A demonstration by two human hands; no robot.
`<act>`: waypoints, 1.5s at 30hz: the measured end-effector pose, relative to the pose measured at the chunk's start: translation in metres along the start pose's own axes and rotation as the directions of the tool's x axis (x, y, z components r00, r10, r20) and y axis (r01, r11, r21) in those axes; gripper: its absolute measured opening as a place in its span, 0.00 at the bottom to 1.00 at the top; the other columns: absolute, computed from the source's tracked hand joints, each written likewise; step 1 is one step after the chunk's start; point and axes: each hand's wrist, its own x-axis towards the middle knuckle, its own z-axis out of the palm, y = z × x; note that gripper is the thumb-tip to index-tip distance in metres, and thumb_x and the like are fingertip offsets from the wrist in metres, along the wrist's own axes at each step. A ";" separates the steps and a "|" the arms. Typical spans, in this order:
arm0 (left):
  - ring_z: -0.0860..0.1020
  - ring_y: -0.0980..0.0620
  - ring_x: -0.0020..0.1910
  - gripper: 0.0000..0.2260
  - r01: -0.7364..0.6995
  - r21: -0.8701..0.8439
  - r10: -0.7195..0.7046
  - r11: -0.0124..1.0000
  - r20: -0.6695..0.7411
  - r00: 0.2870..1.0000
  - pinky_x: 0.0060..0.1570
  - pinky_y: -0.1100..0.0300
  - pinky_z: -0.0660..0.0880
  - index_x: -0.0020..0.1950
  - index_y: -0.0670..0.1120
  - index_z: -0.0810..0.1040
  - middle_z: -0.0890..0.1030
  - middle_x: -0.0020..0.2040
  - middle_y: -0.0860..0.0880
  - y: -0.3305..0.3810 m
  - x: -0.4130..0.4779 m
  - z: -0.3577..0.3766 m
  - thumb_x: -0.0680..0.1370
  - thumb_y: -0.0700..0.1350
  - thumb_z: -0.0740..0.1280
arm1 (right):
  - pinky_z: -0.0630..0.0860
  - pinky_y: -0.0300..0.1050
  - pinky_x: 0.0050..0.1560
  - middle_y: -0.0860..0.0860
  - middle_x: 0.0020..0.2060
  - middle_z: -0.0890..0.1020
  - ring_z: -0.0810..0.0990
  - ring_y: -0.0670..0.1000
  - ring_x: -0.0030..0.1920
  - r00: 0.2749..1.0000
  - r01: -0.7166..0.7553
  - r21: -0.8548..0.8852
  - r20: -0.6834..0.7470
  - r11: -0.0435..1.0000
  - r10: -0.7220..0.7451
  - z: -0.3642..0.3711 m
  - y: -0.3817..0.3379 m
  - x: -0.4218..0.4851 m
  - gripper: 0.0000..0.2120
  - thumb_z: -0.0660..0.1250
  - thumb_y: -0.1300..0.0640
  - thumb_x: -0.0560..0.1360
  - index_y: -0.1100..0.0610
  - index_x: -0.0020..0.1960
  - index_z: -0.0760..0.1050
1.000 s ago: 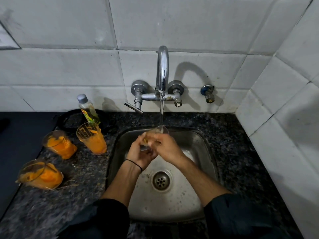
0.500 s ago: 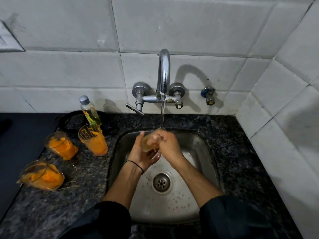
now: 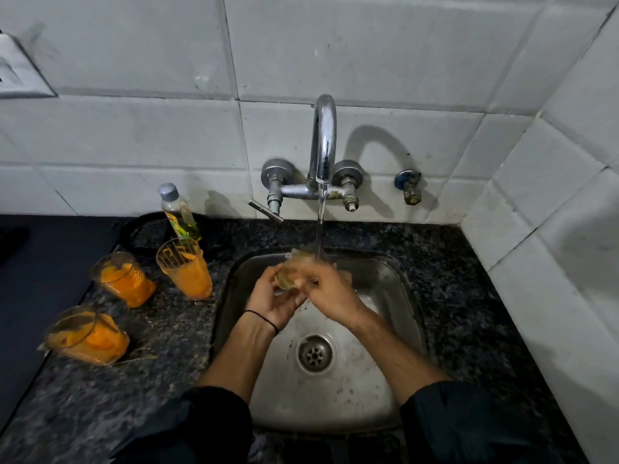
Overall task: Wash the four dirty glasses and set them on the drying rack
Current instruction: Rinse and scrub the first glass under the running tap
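**Ana:** Glass, clear with a yellowish film: that tumbler (image 3: pixel 294 267) sits in the left hand (image 3: pixel 273 298), fingers curled round its base. The right hand (image 3: pixel 330 294) wraps over its side, blurred with rubbing.

**Ben:** Anything changed from a moment ago?

**Ana:** Barely. Both hands held it under the thin water stream (image 3: pixel 320 226) then as now; only the rubbing fingers have shifted. I'd judge the first glass is still mid-wash.

**Ben:** And further out?

**Ana:** Curved chrome tap (image 3: pixel 324 142) at twelve o'clock, dull steel sink (image 3: pixel 395 289) beneath. On the speckled dark granite counter (image 3: pixel 167 380), three glasses smeared thick orange wait: the tall one (image 3: pixel 186 269) and the middle one (image 3: pixel 122 279) at ten o'clock, the near one (image 3: pixel 87 336) at eight. A slim plastic soap bottle (image 3: pixel 177 212) stands behind them. No drying rack I can recognise.
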 end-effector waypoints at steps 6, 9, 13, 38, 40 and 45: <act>0.80 0.43 0.51 0.22 -0.031 0.175 0.024 0.984 0.042 0.999 0.52 0.48 0.78 0.60 0.39 0.79 0.82 0.54 0.38 -0.001 -0.003 0.007 0.78 0.56 0.65 | 0.76 0.43 0.63 0.52 0.55 0.85 0.81 0.47 0.57 0.998 0.015 0.219 -0.068 0.976 0.000 0.011 0.001 -0.005 0.17 0.63 0.70 0.75 0.57 0.58 0.83; 0.80 0.41 0.46 0.20 -0.202 0.165 0.198 0.966 0.035 0.979 0.41 0.48 0.81 0.59 0.37 0.75 0.79 0.52 0.35 0.003 0.001 0.005 0.72 0.46 0.74 | 0.74 0.38 0.65 0.49 0.61 0.82 0.79 0.45 0.63 1.000 0.012 0.447 -0.028 0.894 0.001 0.015 0.005 -0.020 0.21 0.63 0.72 0.77 0.56 0.65 0.79; 0.79 0.45 0.42 0.20 -0.448 0.183 0.450 0.875 0.037 0.892 0.38 0.51 0.76 0.58 0.45 0.69 0.79 0.47 0.42 -0.002 -0.018 0.020 0.72 0.30 0.69 | 0.75 0.49 0.60 0.58 0.60 0.83 0.82 0.53 0.58 0.963 -0.108 0.968 0.045 0.228 0.264 0.018 0.000 -0.025 0.23 0.59 0.44 0.82 0.60 0.63 0.80; 0.82 0.47 0.35 0.14 -0.201 0.770 -0.021 0.606 0.268 0.963 0.40 0.50 0.82 0.55 0.44 0.78 0.83 0.45 0.42 0.011 -0.051 0.034 0.71 0.42 0.75 | 0.69 0.39 0.26 0.49 0.21 0.75 0.72 0.48 0.22 0.971 -0.010 0.510 -0.199 0.860 0.129 -0.027 -0.024 0.016 0.20 0.72 0.53 0.77 0.55 0.28 0.74; 0.83 0.47 0.36 0.16 -0.240 0.903 0.086 0.356 0.224 0.971 0.41 0.47 0.83 0.54 0.45 0.78 0.83 0.43 0.44 0.010 -0.046 0.034 0.69 0.44 0.75 | 0.70 0.40 0.28 0.51 0.22 0.76 0.73 0.48 0.22 0.955 -0.092 0.466 -0.210 0.880 0.210 -0.021 -0.022 0.016 0.20 0.72 0.52 0.77 0.56 0.28 0.75; 0.82 0.48 0.40 0.21 -0.357 0.881 0.332 0.310 0.252 0.909 0.41 0.53 0.80 0.60 0.48 0.75 0.84 0.47 0.45 -0.009 -0.035 0.038 0.70 0.43 0.74 | 0.71 0.42 0.34 0.46 0.22 0.73 0.72 0.45 0.24 0.938 -0.144 0.109 -0.302 0.983 0.171 -0.023 -0.040 0.023 0.24 0.70 0.49 0.77 0.53 0.25 0.69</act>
